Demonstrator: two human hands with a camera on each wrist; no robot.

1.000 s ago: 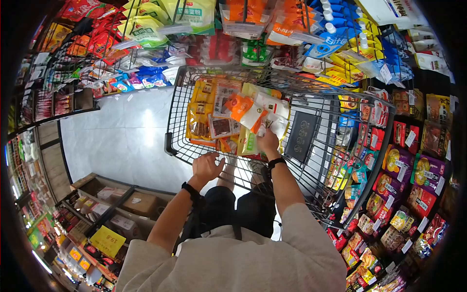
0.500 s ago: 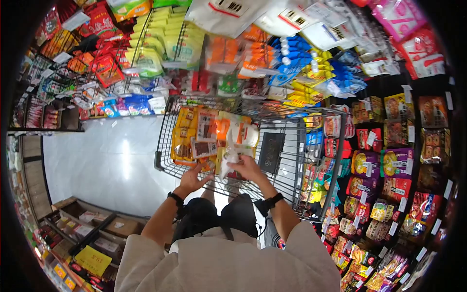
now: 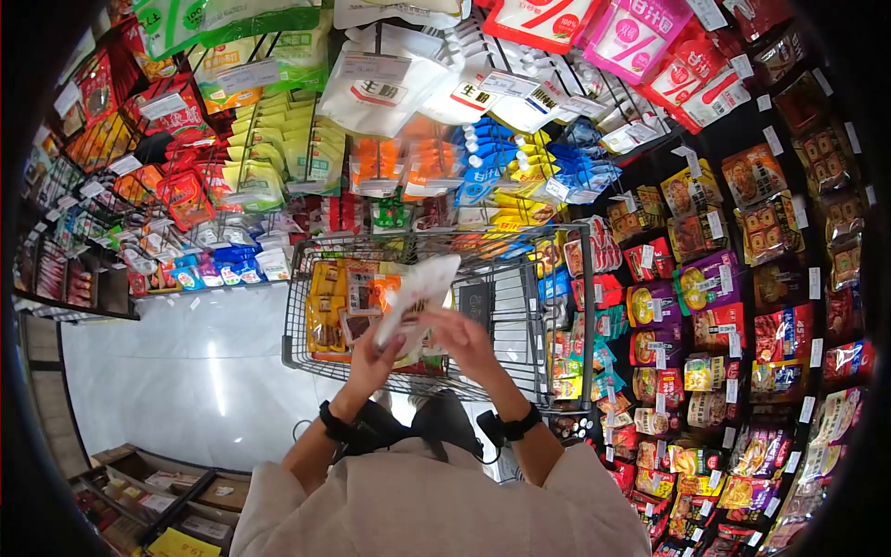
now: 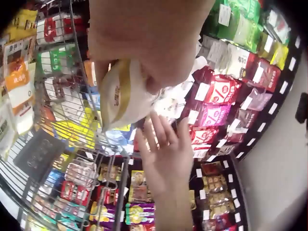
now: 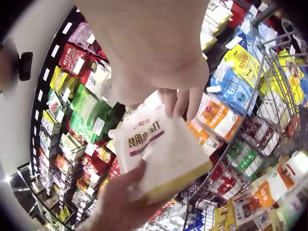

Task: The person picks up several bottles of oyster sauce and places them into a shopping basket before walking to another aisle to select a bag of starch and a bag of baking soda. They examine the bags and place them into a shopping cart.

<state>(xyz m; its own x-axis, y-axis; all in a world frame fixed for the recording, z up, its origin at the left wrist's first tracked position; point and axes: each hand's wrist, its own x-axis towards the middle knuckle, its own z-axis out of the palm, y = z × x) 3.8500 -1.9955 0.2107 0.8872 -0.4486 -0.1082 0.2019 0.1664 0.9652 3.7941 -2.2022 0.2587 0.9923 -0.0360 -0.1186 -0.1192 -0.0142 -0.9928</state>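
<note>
A white pouch (image 3: 422, 283) with a yellow bottom edge and printed lettering is held up over the shopping cart (image 3: 293, 339). My left hand (image 3: 373, 357) grips its lower part; in the right wrist view the thumb lies across the printed front (image 5: 154, 139). Close beside the pouch is my right hand (image 3: 464, 345), its fingers extended. The left wrist view shows that right hand (image 4: 166, 159) with its palm turned up and fingers spread loosely. Inside the cart lie yellow bags (image 3: 325, 306) and an orange-and-white packet (image 5: 267, 192), partly hidden behind the pouch and hands.
Shelves of hanging pouches, including white ones (image 3: 385, 88) and yellow-green ones (image 3: 255, 158), stand behind the cart. Racks of packaged food (image 3: 705, 320) line the right side. Boxes (image 3: 227, 492) sit at lower left beside the pale floor (image 3: 186, 371).
My right hand has lifted the white pouch out of the cart and let go of it. The left hand has come in and now holds it upright. The head view has shifted.
</note>
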